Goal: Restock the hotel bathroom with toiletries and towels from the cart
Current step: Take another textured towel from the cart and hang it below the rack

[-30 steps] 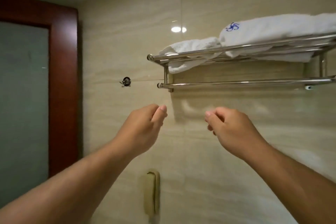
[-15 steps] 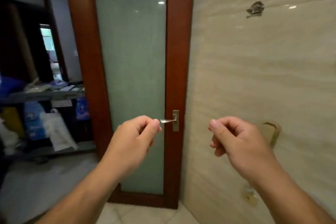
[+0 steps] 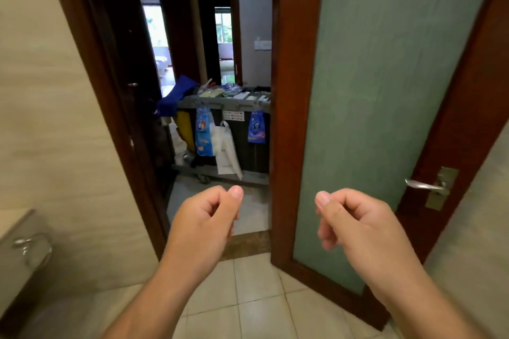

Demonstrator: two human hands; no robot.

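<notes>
Cart [image 3: 226, 105] parked in the hallway just outside the bathroom, seen through a dark wooden door frame [image 3: 110, 107], well beyond both hands. Right end cut off behind the door [image 3: 385, 91], swung inward, frosted green glass in red-brown wood, metal lever handle [image 3: 424, 186] near its right edge. On the cart's top tray, a clutter of small flat supplies, too far and too small to tell apart; blue cloth [image 3: 179, 93] draped over the left corner. Hung from the tray's front, two blue packets [image 3: 203, 135], a white plastic bag [image 3: 227, 151] between them and a yellow sack [image 3: 184, 126] at the left, contents of each hidden. Left hand [image 3: 203, 226] and right hand [image 3: 358, 226] raised side by side, apart, fingers curled in toward the palm, thumb laid against the forefinger, holding nothing. At lower left, a blurred grey fixture [image 3: 16, 264] with a metal ring, cut off by the edge. Pale floor tiles [image 3: 256, 283] underfoot.
</notes>
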